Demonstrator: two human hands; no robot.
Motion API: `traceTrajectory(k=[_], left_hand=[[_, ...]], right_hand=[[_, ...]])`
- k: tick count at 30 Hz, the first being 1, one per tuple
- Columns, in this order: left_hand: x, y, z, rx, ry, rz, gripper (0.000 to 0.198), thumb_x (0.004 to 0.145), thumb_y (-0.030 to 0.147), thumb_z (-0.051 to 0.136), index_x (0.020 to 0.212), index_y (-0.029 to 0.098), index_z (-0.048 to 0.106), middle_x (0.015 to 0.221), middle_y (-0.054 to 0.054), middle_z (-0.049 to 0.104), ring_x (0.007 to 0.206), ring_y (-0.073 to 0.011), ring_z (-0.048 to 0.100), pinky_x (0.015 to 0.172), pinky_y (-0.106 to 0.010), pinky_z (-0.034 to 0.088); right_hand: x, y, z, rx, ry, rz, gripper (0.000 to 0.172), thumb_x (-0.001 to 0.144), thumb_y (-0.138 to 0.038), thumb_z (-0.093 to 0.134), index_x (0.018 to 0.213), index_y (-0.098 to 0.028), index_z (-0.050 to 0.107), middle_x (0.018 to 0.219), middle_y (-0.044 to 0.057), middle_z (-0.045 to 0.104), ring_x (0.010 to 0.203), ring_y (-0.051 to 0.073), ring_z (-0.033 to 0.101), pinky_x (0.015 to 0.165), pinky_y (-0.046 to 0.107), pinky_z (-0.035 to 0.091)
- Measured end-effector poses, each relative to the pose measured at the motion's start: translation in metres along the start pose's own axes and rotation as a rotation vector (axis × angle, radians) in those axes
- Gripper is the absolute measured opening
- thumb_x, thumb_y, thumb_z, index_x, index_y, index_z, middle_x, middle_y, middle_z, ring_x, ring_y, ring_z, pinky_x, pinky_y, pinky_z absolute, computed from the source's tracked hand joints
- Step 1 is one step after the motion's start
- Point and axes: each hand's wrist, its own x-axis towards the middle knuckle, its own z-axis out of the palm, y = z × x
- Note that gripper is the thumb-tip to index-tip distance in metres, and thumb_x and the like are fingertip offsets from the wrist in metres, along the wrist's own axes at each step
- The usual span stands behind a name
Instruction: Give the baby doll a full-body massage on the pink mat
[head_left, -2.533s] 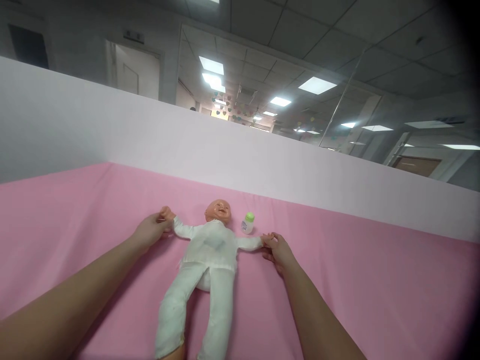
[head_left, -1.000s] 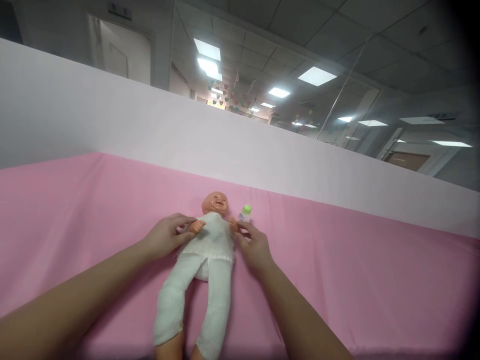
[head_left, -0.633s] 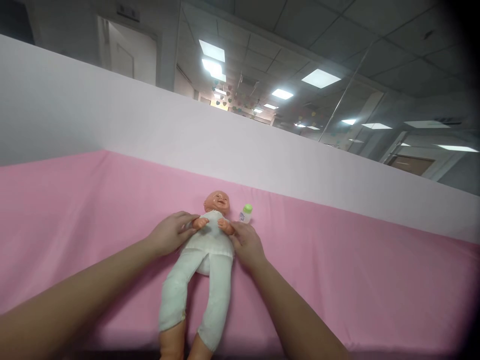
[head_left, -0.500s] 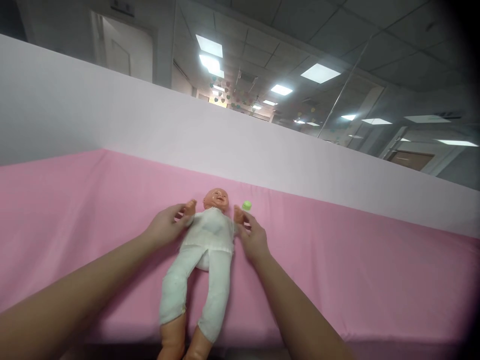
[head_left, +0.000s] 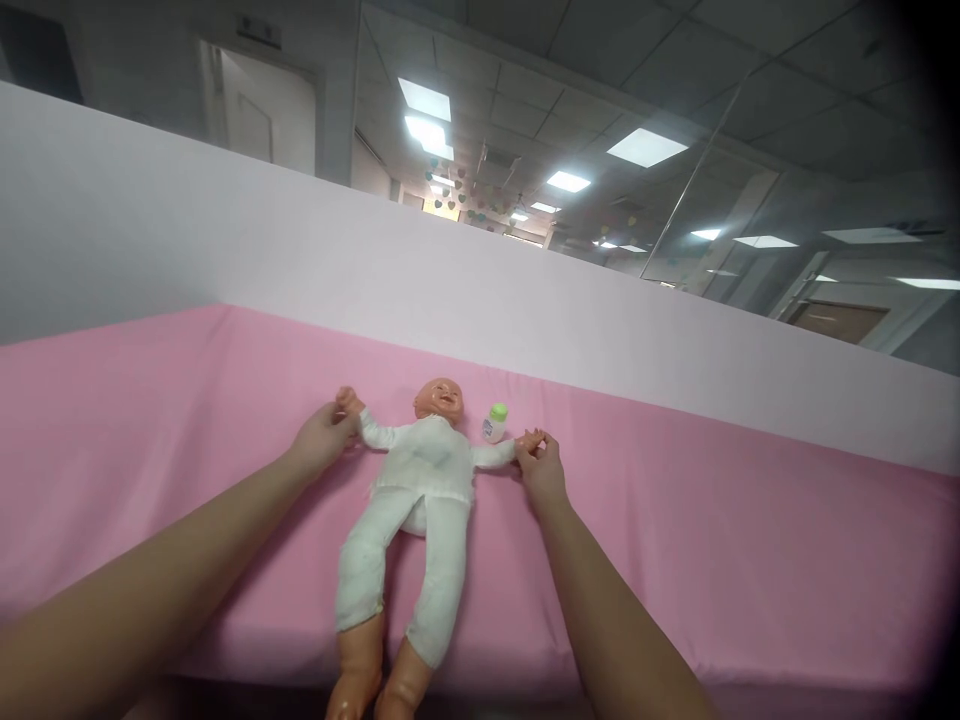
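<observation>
A baby doll in a white top and white leggings lies on its back, its head toward the wall and its bare feet toward me. Its arms are stretched out to both sides. My left hand is closed round the doll's hand on the left. On the right, my right hand pinches the doll's other hand between thumb and fingers. Just above that outstretched arm is a small clear bottle with a bright green cap and a printed label.
A pink sheet covers the surface under the doll, with its front edge close to me. Behind it rises a low white wall, topped by glass panels. Ceiling lights and a door show beyond.
Both doll arms have swung outward from beside its body, my left hand moving left and my right hand moving right. The bottle's body, hidden before, now shows.
</observation>
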Motion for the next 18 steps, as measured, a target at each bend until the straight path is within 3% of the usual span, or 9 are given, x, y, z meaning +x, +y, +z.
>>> traceTrajectory(k=[3,7,11,14,18], left_hand=[[-0.013,0.014,0.007,0.112,-0.043,0.089,0.048,0.090,0.049,0.059,0.129,0.020,0.059,0.121,-0.010,0.070,0.098,-0.0253,0.070,0.081,-0.034,0.055],[-0.031,0.027,0.023,0.447,-0.160,0.431,0.045,0.097,0.050,0.050,0.135,0.028,0.061,0.129,-0.006,0.068,0.113,-0.0283,0.064,0.094,-0.039,0.050],[-0.036,0.023,0.037,0.674,-0.253,0.650,0.043,0.101,0.041,0.044,0.137,0.027,0.062,0.135,-0.007,0.064,0.124,-0.0290,0.057,0.106,-0.043,0.044],[-0.035,0.020,0.037,0.692,-0.252,0.671,0.043,0.101,0.038,0.043,0.139,0.027,0.061,0.135,-0.007,0.065,0.122,-0.0283,0.058,0.105,-0.042,0.044],[-0.036,0.025,0.031,0.630,-0.198,0.624,0.043,0.101,0.046,0.044,0.135,0.027,0.063,0.128,-0.008,0.068,0.115,-0.0286,0.062,0.098,-0.041,0.047]], right_hand=[[-0.018,-0.013,0.014,-0.192,-0.030,-0.277,0.064,0.082,-0.043,0.072,0.139,-0.025,0.048,0.122,0.010,0.070,0.094,0.022,0.072,0.081,0.037,0.060],[-0.041,-0.024,0.037,-0.462,-0.166,-0.545,0.036,0.088,-0.032,0.065,0.123,-0.025,0.061,0.116,0.007,0.071,0.104,0.024,0.067,0.092,0.041,0.055],[-0.052,-0.026,0.052,-0.629,-0.356,-0.762,0.035,0.086,-0.015,0.059,0.119,-0.026,0.067,0.118,0.006,0.070,0.113,0.025,0.061,0.103,0.043,0.047],[-0.053,-0.025,0.054,-0.618,-0.382,-0.769,0.035,0.086,-0.012,0.057,0.116,-0.026,0.069,0.119,0.005,0.070,0.114,0.024,0.060,0.105,0.043,0.046],[-0.045,-0.023,0.049,-0.534,-0.311,-0.614,0.033,0.085,-0.022,0.065,0.117,-0.026,0.068,0.116,0.005,0.072,0.106,0.025,0.065,0.099,0.043,0.051]])
